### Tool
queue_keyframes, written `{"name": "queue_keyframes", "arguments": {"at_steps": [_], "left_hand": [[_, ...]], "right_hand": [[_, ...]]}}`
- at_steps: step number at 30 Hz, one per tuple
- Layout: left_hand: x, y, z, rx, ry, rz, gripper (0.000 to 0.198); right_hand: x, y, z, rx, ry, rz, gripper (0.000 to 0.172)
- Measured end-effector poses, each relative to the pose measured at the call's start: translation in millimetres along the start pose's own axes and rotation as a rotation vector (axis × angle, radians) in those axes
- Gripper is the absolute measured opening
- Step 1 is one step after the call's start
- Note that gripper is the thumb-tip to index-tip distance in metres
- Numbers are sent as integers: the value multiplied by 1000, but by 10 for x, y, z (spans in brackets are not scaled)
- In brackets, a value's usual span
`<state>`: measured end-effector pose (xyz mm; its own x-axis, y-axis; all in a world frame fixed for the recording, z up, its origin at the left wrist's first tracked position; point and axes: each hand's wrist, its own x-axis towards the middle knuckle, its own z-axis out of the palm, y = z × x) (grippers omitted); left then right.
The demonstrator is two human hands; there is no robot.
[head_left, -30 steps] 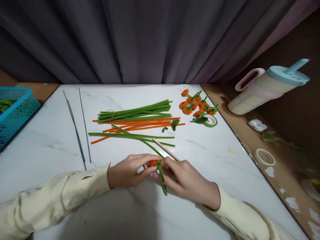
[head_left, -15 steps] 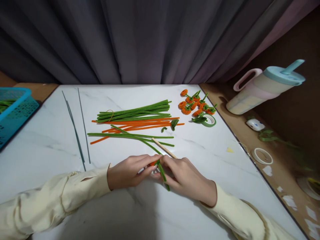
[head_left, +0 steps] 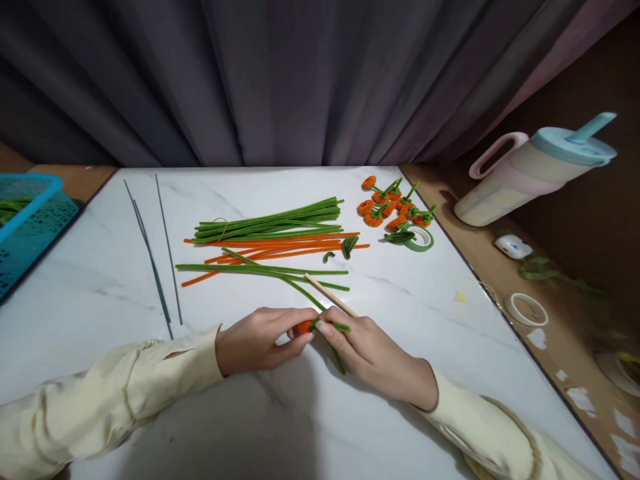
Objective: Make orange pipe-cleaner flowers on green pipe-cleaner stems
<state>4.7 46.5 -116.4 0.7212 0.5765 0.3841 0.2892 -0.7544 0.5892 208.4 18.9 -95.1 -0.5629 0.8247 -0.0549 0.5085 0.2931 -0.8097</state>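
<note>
Between the thumb and fingers of my left hand [head_left: 265,341] is a small orange chenille pumpkin [head_left: 303,327], partly covered by the fingertips. My right hand [head_left: 375,353] pinches the green pipe cleaner [head_left: 342,327] at the pumpkin's right side; one end points right across the fingers. Another green length slants down below the fingers. A pale wooden stick [head_left: 327,293] runs from the table to behind my right hand; whether that hand grips it I cannot tell. Just beyond lie loose green pipe cleaners [head_left: 270,271], several orange pipe cleaners [head_left: 280,249] and a green bundle [head_left: 270,221].
Finished-looking orange pieces with green stems [head_left: 395,200] cluster at the back right beside green tape [head_left: 421,238]. Thin dark wires [head_left: 167,247] lie left, near a blue basket [head_left: 40,213]. A tumbler [head_left: 530,173], white case [head_left: 513,247] and tape ring [head_left: 527,310] stand right.
My right thumb has come over the top of the green pipe cleaner. Its end, which hung downward, now points right, and more of the orange pumpkin shows.
</note>
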Motion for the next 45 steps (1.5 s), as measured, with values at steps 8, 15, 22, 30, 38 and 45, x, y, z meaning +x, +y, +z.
{"name": "queue_keyframes", "arguments": {"at_steps": [8,15,22,30,38,45], "left_hand": [[1,27,8,0,7,-67,25],[12,-3,15,-47,20,-13,24],[56,-17,-28,-174,-54,-18,24],[46,-49,-38,-232,-94,17,19],[37,-39,-16,-174,31,136,14],[27,-41,14,-122,112,96,14]], "right_hand": [[59,-26,-23,212,24,76,37],[47,17,2,184,95,52,37],[12,80,34,-47,151,-174,35],[-1,120,62,-124,190,-315,32],[-1,91,74,-22,168,-284,29],[1,68,-3,28,36,-157,14]]}}
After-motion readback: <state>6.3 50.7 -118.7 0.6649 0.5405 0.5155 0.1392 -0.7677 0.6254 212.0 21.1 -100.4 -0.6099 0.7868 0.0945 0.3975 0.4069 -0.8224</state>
